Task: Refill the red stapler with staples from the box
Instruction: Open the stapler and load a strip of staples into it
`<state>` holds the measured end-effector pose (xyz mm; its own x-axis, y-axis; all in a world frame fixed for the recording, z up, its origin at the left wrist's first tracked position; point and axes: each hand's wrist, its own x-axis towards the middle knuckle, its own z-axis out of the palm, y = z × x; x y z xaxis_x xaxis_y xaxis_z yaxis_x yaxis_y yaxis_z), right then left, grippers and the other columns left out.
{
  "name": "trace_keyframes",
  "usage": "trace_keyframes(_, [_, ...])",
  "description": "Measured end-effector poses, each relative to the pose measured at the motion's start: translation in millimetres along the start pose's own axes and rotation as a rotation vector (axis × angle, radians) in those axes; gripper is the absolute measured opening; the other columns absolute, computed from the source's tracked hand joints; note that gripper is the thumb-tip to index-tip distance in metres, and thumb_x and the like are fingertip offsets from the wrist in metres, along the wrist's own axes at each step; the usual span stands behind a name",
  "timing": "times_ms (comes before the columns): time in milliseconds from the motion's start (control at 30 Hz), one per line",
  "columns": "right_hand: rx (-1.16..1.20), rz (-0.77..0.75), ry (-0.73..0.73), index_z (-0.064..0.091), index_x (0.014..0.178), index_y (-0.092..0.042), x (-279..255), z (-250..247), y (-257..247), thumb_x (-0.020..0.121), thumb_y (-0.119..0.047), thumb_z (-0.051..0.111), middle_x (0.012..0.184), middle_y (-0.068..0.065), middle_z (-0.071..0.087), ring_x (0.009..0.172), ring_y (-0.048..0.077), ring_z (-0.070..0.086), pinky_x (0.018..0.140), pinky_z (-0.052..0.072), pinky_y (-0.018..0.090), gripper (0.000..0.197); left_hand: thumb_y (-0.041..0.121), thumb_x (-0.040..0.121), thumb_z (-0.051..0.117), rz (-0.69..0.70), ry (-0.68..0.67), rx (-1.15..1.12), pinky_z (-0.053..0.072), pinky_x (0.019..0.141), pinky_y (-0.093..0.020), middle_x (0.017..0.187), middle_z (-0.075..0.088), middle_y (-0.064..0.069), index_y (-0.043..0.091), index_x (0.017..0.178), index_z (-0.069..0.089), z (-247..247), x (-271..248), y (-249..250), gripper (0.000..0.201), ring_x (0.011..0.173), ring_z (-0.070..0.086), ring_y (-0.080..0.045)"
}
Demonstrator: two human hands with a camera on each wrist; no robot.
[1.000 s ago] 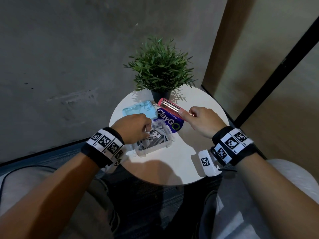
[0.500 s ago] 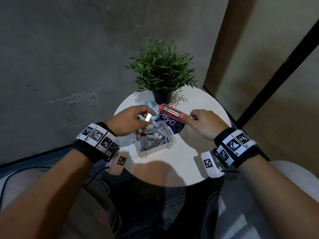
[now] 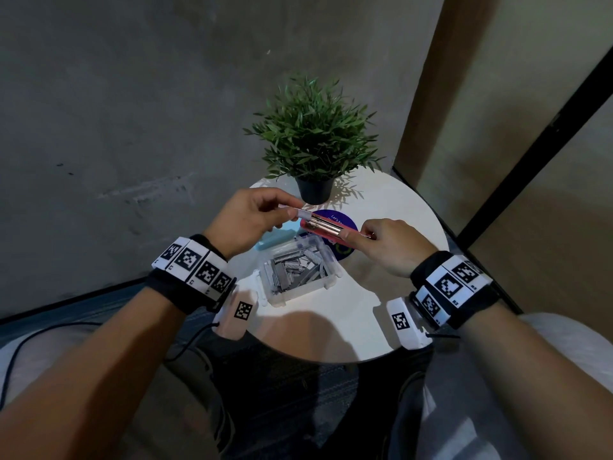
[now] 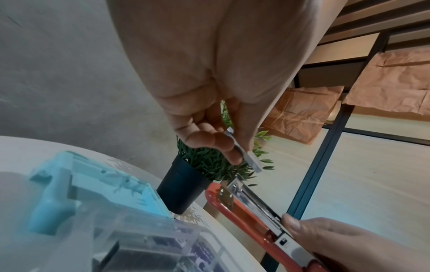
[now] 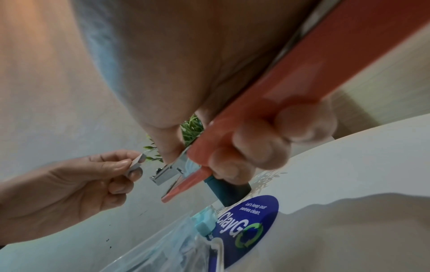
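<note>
Left hand: the left hand (image 3: 249, 220) is raised above the table (image 3: 331, 327), thumb and forefinger pinching a short strip of staples (image 3: 303, 214), the other fingers loosely curled under it.
Strip of staples: its free end points toward 3 o'clock, just beside the open front end of the red stapler (image 3: 326, 231); the wrist views show a small gap between the two.
Right hand: the right hand (image 3: 391, 245) grips the rear end of the red stapler, thumb on top of the metal channel and fingers (image 5: 253, 147) curled under the red body.
Red stapler: held off the table near its centre, above the far edge of the box (image 3: 298, 273); it lies along a line from 10 o'clock to 4 o'clock, with the metal staple channel exposed on top.
Box: clear plastic, open, at 6 o'clock from the stapler, on the table with loose grey staple strips inside.
Lid: a light blue lid (image 4: 93, 184) lies at 10 o'clock from the box, touching it.
Plant: a potted plant (image 3: 315, 141) stands at 12 o'clock on the table.
Sticker: a round blue sticker (image 5: 253, 220) lies on the tabletop under the stapler.
</note>
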<state>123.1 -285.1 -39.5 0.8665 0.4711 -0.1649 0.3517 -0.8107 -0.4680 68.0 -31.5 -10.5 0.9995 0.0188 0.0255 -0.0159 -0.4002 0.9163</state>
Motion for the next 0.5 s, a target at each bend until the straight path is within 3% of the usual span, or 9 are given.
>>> trace_keyframes(100, [-0.002, -0.002, -0.014, 0.049, 0.067, -0.021, -0.3, 0.0, -1.8, 0.094, -0.067, 0.04, 0.063, -0.002, 0.05, 0.059, 0.017, 0.049, 0.052, 0.029, 0.032, 0.053, 0.011, 0.089, 0.069, -0.002, -0.001, 0.0, 0.043, 0.062, -0.02, 0.081, 0.069, -0.003, 0.028, 0.092, 0.075, 2.6, 0.1, 0.1, 0.018, 0.068, 0.052, -0.006])
trace_keyframes(233, [-0.011, -0.007, -0.014, 0.054, 0.071, -0.017, -0.6, 0.9, -3.3, 0.093, -0.068, 0.039, 0.065, 0.002, 0.053, 0.063, 0.023, 0.052, 0.054, 0.03, 0.034, 0.057, 0.008, 0.089, 0.068, -0.015, 0.006, 0.005, 0.042, 0.06, -0.01, 0.072, 0.069, 0.013, 0.019, 0.096, 0.075, 5.3, -1.0, 1.1, 0.015, 0.063, 0.054, 0.002])
trace_keyframes(333, [-0.004, -0.017, -0.019, 0.052, 0.069, -0.017, -1.7, 1.0, -4.7, 0.094, -0.066, 0.04, 0.065, 0.002, 0.053, 0.063, 0.023, 0.051, 0.054, 0.031, 0.034, 0.056, 0.007, 0.09, 0.067, -0.017, 0.01, 0.042, 0.043, 0.061, -0.007, 0.078, 0.069, 0.013, 0.007, 0.103, 0.074, 8.3, -1.4, 1.4, 0.015, 0.063, 0.059, 0.006])
trace_keyframes(500, [0.001, -0.028, -0.017, 0.049, 0.067, -0.02, -2.7, 2.6, -5.5, 0.093, -0.066, 0.041, 0.064, 0.001, 0.053, 0.061, 0.022, 0.051, 0.053, 0.029, 0.033, 0.055, 0.021, 0.091, 0.068, 0.043, 0.026, 0.316, 0.036, 0.058, -0.006, 0.078, 0.066, 0.018, 0.024, 0.097, 0.076, 9.2, -2.5, -1.0, 0.011, 0.062, 0.055, 0.008])
